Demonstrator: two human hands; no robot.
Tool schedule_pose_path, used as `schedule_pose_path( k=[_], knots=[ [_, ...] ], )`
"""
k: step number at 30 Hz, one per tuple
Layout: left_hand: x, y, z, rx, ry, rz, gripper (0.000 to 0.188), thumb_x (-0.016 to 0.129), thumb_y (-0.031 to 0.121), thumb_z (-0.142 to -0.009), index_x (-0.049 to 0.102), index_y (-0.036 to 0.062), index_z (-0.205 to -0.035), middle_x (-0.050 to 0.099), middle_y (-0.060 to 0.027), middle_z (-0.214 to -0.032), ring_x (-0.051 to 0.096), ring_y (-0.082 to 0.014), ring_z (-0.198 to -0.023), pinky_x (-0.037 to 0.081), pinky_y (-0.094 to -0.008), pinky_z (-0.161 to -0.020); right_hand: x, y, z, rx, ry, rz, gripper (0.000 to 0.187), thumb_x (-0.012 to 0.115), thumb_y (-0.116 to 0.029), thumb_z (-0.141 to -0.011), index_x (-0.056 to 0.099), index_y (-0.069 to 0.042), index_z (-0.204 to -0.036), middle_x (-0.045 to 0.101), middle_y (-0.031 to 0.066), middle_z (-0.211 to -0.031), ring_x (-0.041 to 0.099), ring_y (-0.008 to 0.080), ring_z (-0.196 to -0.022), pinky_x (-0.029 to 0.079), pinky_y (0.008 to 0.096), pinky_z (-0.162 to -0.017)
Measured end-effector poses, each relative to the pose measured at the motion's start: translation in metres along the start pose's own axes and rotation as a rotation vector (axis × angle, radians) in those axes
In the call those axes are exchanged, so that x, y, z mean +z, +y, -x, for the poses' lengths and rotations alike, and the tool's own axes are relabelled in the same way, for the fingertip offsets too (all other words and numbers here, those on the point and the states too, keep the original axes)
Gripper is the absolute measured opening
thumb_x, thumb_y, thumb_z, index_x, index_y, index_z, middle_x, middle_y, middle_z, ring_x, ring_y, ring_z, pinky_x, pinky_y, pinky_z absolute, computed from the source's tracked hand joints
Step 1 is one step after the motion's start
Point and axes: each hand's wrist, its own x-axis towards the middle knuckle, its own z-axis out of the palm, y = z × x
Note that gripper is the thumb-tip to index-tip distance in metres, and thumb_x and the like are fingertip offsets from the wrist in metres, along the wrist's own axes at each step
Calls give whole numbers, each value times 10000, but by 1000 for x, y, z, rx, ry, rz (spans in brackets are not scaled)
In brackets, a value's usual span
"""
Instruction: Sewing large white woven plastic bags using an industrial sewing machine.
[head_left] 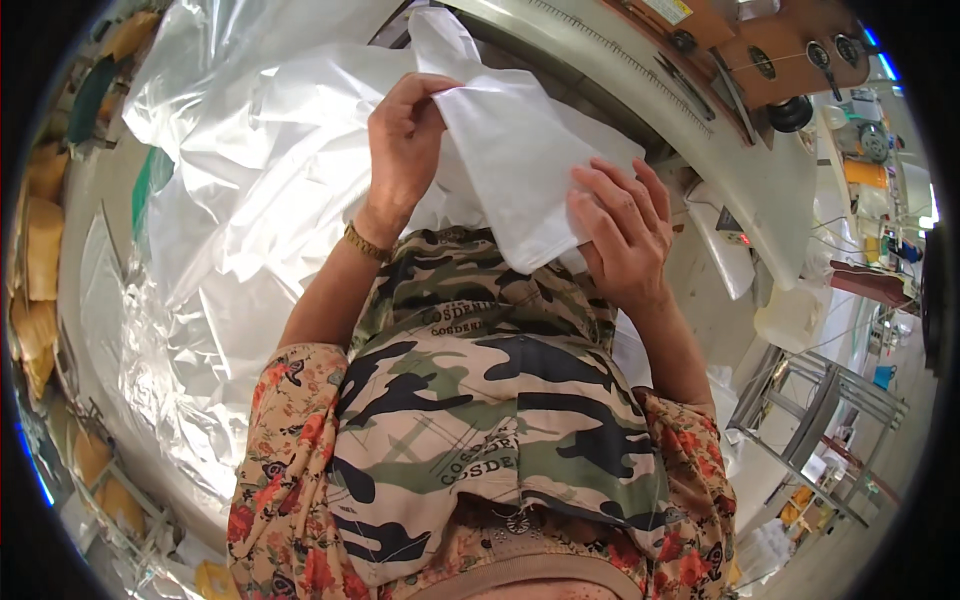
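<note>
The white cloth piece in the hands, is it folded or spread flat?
Folded: the white cloth piece doubles over between the left hand and right hand.

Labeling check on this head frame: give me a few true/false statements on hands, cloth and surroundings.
1. Both hands hold one piece of white fabric. True.
2. The left hand wears a glove. False: it is bare, with a gold wristband at the wrist.
3. The right hand grips the fabric's lower edge. True.
4. The apron is plain blue. False: it is camouflage-patterned.
5. Clear plastic sheeting lies to the person's left. True.
</note>
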Motion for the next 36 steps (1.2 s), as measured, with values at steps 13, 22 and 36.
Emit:
schedule_pose_path(
  k=[13, 22, 36],
  knots=[
    [-14, 197, -60, 1009, 700, -198, 321, 601, 183, -911, 629, -74, -1100, 669, -208, -1064, 672, -302, -896, 597, -402, -759, 107, -43, -157, -106, 556, -761, 424, 683, -91, -733, 647, -62, -1154, 669, 86, -1177, 649, 249, -1018, 487, 411, -859],
    [125, 172, -207, 1284, -133, -726, 185, 599, -47, -805, 607, 27, -975, 631, -145, -976, 622, -357, -874, 528, -434, -779, 237, 27, -195, 307, 596, -2448, 712, 551, -742, -845, 615, -160, -1249, 665, 57, -1163, 637, 267, -1032, 516, 431, -946],
    [153, 63, -257, 889, -257, -687, 94, 606, 37, -864, 648, 21, -947, 646, -162, -980, 630, -409, -866, 519, -469, -772, 18, 98, -95, 211, 397, -76, 267, 639, -31, -808, 600, -14, -1072, 630, 123, -996, 597, 324, -900, 485, 429, -786]
  ],
)
